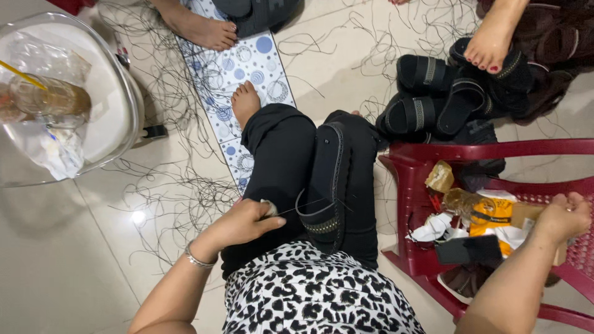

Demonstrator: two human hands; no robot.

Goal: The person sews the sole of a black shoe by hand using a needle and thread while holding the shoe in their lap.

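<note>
- Two hands work around a black sandal [327,185] lying across the person's lap.
- The left hand [244,221], just left of the sandal, is closed, pinching a small whitish piece and a taut thread [297,209] that runs to the sandal.
- The right hand [563,216], well right of the sandal, is curled over a brown box [526,216] on the red plastic chair [408,185].

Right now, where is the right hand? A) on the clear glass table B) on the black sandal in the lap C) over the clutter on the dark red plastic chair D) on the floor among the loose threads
C: the right hand reaches out over the dark red plastic chair, by the brown cardboard piece, while the left hand stays beside the black strapped sandal in the lap.
</note>
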